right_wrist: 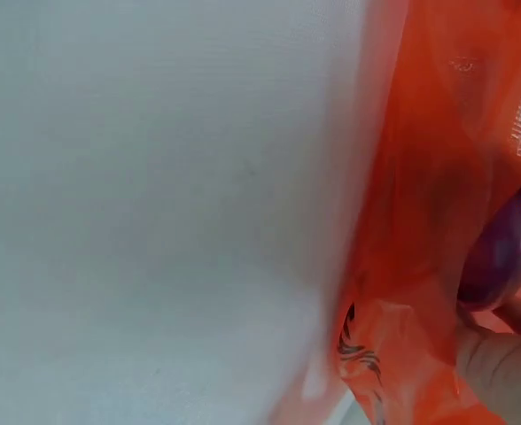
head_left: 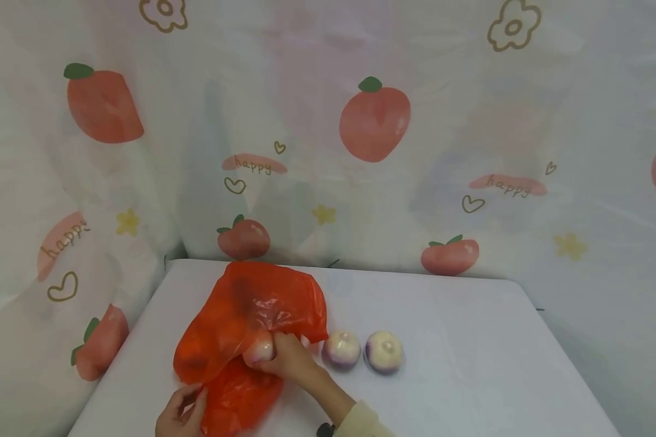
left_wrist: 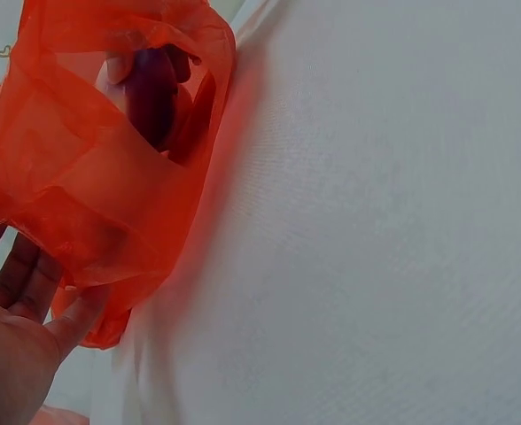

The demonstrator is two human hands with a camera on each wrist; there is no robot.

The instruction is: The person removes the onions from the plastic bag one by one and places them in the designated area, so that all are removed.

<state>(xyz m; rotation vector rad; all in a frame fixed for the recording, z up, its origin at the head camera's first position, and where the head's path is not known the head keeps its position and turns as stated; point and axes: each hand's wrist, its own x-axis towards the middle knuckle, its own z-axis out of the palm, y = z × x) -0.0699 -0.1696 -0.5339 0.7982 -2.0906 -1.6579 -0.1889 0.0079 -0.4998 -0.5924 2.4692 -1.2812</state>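
Left hand (head_left: pixel 180 414) holds crinkled plastic bag (head_left: pixel 276 291); right hand (head_left: pixel 293 359) grips round bulb (head_left: pixel 259 349).

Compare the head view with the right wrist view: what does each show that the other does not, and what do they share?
Only the head view: the left hand, two loose purple-and-white vegetables, and the fruit-patterned backdrop.

Only the right wrist view: black print on the orange-red bag, and the deep purple side of the held vegetable.

Both: that bag, the right hand gripping that vegetable, and the white table.
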